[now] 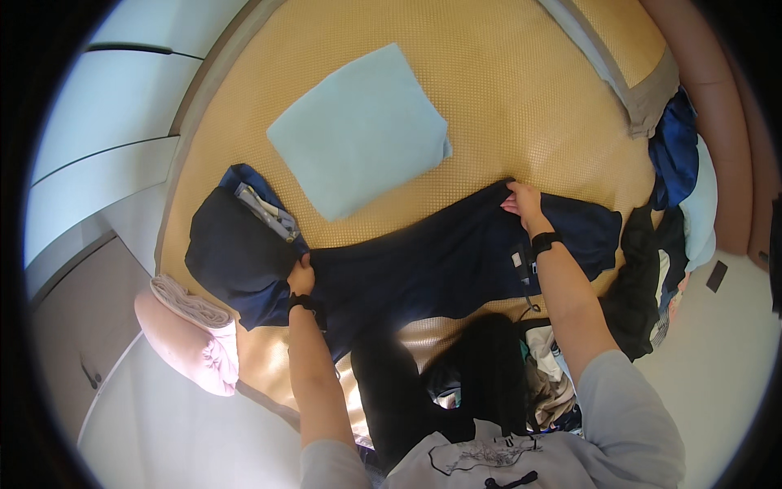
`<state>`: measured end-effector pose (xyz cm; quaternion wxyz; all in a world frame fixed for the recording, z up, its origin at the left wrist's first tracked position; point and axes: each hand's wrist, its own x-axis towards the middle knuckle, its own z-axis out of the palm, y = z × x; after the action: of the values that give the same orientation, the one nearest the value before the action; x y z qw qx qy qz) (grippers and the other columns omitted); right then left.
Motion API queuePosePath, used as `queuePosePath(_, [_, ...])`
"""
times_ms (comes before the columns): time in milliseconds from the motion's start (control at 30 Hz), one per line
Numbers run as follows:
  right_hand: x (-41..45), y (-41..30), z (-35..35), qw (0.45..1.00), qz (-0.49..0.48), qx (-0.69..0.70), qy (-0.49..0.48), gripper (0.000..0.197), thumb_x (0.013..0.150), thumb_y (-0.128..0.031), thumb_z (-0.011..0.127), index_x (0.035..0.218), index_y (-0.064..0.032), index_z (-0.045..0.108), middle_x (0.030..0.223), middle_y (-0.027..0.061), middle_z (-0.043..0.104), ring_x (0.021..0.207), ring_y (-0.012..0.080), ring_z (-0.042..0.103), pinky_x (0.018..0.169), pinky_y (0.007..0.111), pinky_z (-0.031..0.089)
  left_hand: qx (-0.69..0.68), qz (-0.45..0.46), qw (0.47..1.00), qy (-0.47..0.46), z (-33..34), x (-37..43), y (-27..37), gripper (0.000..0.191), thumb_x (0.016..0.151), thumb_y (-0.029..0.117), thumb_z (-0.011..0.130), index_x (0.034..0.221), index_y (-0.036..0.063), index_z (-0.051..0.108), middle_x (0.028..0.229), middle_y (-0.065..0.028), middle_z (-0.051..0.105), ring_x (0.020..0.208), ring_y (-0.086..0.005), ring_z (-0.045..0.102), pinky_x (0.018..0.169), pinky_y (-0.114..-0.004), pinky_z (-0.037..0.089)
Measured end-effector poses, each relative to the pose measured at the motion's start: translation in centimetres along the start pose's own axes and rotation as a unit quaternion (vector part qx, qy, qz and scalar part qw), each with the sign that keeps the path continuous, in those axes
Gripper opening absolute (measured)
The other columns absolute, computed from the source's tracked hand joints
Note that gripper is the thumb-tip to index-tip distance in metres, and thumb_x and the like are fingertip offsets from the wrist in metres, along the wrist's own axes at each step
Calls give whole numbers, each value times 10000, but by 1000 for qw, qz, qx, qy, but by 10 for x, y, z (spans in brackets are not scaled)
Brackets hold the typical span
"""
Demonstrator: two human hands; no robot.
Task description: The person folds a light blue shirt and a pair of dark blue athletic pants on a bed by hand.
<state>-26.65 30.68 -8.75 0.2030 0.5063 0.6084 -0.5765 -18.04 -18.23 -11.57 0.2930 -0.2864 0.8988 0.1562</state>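
Observation:
A dark navy garment point(415, 263) lies stretched sideways over a yellow woven mat on the bed. My right hand point(524, 202) pinches its far edge between thumb and fingers. Near its left end, my left hand point(301, 276) grips the cloth beside a bunched navy cloth bundle point(235, 244), which has a grey patterned strip along its top. Whether bundle and garment are one piece, I cannot tell. A small pale label point(517, 260) shows on the garment near my right wrist. Beyond both hands rests a folded light blue cloth point(360, 131).
A pink rolled quilt point(183, 342) sits at the mat's left corner. Mixed clothes point(550, 373) are heaped by my right side, with black clothing point(635, 293) and blue cloth point(675, 153) farther right. White drawers point(110, 116) stand left; a brown headboard point(715, 122) stands right.

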Motion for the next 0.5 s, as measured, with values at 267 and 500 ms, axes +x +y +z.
queuePosePath(267, [12, 8, -6, 1000, 14, -3, 20, 188, 758, -185, 577, 707, -8, 540, 605, 86, 524, 496, 203, 562, 465, 291, 491, -27, -27, 997, -60, -2, -1, 1, 580, 885, 464, 371, 1200, -19, 440, 1212, -286, 438, 1146, -430, 384, 958, -421, 322])
queuePosePath(500, [11, 10, -6, 1000, -2, 15, 20, 186, 732, -159, 582, 714, 25, 567, 591, 107, 548, 473, 208, 566, 426, 282, 473, -48, -10, 998, -29, 1, -6, -2, 514, 890, 408, 390, 1164, -18, 478, 1187, -270, 470, 1113, -422, 416, 935, -423, 337])
